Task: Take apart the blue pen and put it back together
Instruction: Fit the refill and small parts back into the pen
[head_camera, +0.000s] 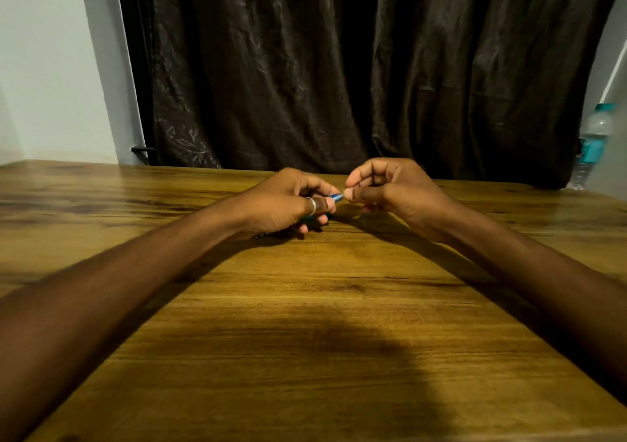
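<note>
Both hands work close together above the far middle of the wooden tabletop (305, 306), not far from its back edge. The left hand (288, 204) is curled shut around the blue pen (337, 197), with a silver ring (312, 206) on the thumb; only a short blue end of the pen sticks out past the thumb and forefinger, pointing toward the other hand, and a sliver of blue shows under the curled fingers. The right hand (390, 190) is closed in a pinch, thumb and forefinger tips meeting right at the exposed end of the pen; whether they grip that end or a small separate part cannot be made out. Both forearms reach in from the near corners and hang above the wood, casting shadows on it. Behind the back edge hangs a dark brown curtain (339, 68). A clear water bottle (593, 136) with a teal cap and label stands beyond the far right corner.
</note>
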